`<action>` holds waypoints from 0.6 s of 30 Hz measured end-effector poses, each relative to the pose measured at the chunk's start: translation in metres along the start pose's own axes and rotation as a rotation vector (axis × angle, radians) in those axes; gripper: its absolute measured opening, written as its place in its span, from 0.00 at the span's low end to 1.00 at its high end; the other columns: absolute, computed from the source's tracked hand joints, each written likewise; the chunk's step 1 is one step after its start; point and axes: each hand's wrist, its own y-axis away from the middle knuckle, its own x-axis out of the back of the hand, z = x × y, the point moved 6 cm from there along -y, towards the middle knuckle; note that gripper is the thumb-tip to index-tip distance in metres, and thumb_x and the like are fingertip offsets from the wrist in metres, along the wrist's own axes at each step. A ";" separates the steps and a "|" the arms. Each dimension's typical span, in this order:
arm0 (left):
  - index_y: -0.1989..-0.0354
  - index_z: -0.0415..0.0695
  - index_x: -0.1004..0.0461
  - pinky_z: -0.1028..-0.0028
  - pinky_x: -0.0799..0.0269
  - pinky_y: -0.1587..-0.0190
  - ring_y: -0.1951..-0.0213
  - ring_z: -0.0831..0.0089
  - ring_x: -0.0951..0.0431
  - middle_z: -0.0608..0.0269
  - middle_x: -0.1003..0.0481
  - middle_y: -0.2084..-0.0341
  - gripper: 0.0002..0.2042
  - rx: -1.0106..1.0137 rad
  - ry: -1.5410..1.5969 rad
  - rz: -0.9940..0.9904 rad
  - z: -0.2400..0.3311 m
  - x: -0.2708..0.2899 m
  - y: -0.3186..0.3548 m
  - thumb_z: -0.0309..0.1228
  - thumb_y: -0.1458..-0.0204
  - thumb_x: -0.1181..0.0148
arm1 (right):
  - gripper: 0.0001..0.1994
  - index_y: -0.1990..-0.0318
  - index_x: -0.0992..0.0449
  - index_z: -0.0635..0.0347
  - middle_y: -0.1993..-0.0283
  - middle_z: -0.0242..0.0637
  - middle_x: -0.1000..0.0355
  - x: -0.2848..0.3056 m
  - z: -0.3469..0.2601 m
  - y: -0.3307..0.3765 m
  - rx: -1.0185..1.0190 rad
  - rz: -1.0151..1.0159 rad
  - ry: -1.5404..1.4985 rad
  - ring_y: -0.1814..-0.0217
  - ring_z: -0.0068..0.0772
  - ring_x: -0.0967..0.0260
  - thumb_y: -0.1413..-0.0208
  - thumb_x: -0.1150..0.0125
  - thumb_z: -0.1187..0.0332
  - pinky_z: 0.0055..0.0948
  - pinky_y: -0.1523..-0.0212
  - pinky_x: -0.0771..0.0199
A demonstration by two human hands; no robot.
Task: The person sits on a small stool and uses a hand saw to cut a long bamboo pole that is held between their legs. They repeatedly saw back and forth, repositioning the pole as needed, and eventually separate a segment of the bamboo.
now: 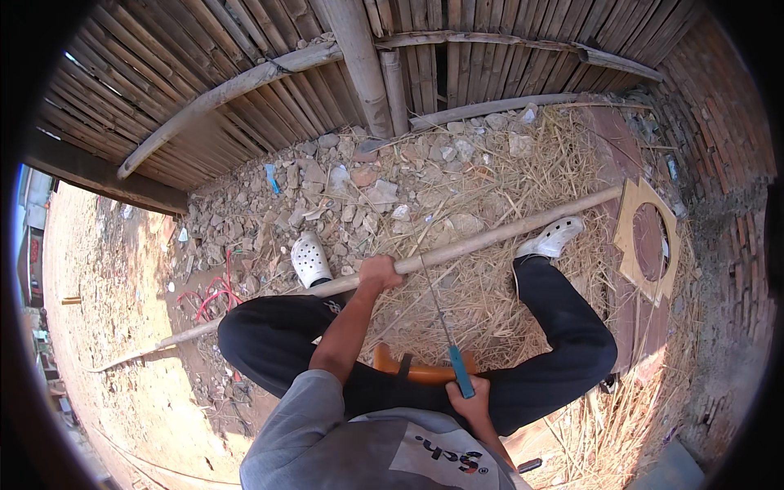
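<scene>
A long wooden pole (490, 237) lies slantwise across in front of me, its right end the farther one. My left hand (380, 273) is closed round the pole near its middle. In my right hand (470, 397) is the teal handle of a hand saw (461, 369), held low near my lap. Its thin blade, seen almost edge-on, runs up from the handle to the pole, and its far end meets the pole just right of my left hand. Whether the teeth have cut into the wood cannot be made out.
White clogs (310, 260) are on my feet, either side of the saw. An orange object (425, 373) sits between my thighs. Rubble (327, 180) and straw (531, 155) cover the ground. A board with a round hole (627, 260) lies by the brick wall (739, 245); a bamboo wall (269, 98) stands ahead.
</scene>
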 end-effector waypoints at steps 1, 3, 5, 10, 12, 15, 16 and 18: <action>0.60 0.49 0.19 0.64 0.24 0.54 0.57 0.59 0.20 0.55 0.20 0.61 0.20 0.000 -0.010 -0.001 -0.004 0.002 0.000 0.41 0.64 0.40 | 0.11 0.81 0.31 0.66 0.87 0.38 0.38 -0.001 -0.005 -0.002 0.013 0.015 -0.019 0.84 0.19 0.39 0.56 0.37 0.69 0.30 0.80 0.36; 0.60 0.50 0.19 0.63 0.24 0.54 0.57 0.58 0.20 0.55 0.20 0.61 0.20 -0.014 -0.030 0.004 -0.004 0.008 -0.002 0.41 0.65 0.40 | 0.12 0.82 0.32 0.66 0.87 0.39 0.39 -0.005 -0.028 -0.020 0.041 0.058 -0.055 0.84 0.20 0.39 0.56 0.38 0.69 0.31 0.80 0.36; 0.60 0.49 0.19 0.63 0.24 0.54 0.57 0.59 0.20 0.54 0.20 0.61 0.20 -0.019 -0.035 0.020 -0.002 0.014 -0.003 0.41 0.65 0.40 | 0.11 0.83 0.33 0.63 0.88 0.25 0.42 -0.049 -0.011 -0.091 0.094 0.083 0.030 0.83 0.14 0.44 0.55 0.38 0.71 0.25 0.81 0.40; 0.60 0.47 0.20 0.63 0.24 0.53 0.57 0.58 0.20 0.52 0.20 0.61 0.21 -0.028 -0.019 -0.056 0.004 0.016 0.019 0.41 0.64 0.40 | 0.12 0.84 0.33 0.63 0.87 0.29 0.39 -0.034 -0.024 -0.084 0.042 0.064 -0.110 0.83 0.15 0.42 0.55 0.39 0.70 0.26 0.80 0.39; 0.59 0.47 0.20 0.63 0.24 0.53 0.56 0.57 0.20 0.52 0.21 0.60 0.21 -0.008 -0.011 -0.092 -0.008 0.005 0.032 0.41 0.64 0.41 | 0.14 0.85 0.34 0.62 0.88 0.28 0.40 -0.022 -0.014 0.001 0.123 0.088 -0.080 0.83 0.15 0.43 0.55 0.39 0.69 0.26 0.81 0.40; 0.59 0.47 0.20 0.63 0.24 0.53 0.56 0.57 0.20 0.53 0.21 0.60 0.21 -0.025 -0.020 0.031 -0.003 0.009 0.031 0.42 0.62 0.41 | 0.14 0.86 0.34 0.62 0.88 0.27 0.40 -0.016 -0.029 -0.001 0.078 0.070 -0.021 0.83 0.15 0.43 0.55 0.38 0.70 0.26 0.81 0.40; 0.59 0.47 0.20 0.63 0.24 0.53 0.56 0.57 0.20 0.53 0.21 0.60 0.20 -0.063 -0.029 0.017 0.010 0.013 0.036 0.42 0.62 0.41 | 0.13 0.85 0.34 0.62 0.89 0.28 0.40 -0.021 -0.020 -0.030 0.040 0.080 -0.066 0.84 0.16 0.43 0.55 0.38 0.70 0.27 0.81 0.39; 0.59 0.47 0.20 0.63 0.24 0.53 0.57 0.57 0.20 0.53 0.20 0.60 0.20 -0.063 -0.025 0.002 0.005 0.008 0.037 0.42 0.62 0.41 | 0.12 0.85 0.33 0.62 0.89 0.31 0.40 -0.036 -0.007 -0.078 0.007 0.072 -0.154 0.85 0.19 0.43 0.56 0.38 0.70 0.29 0.81 0.38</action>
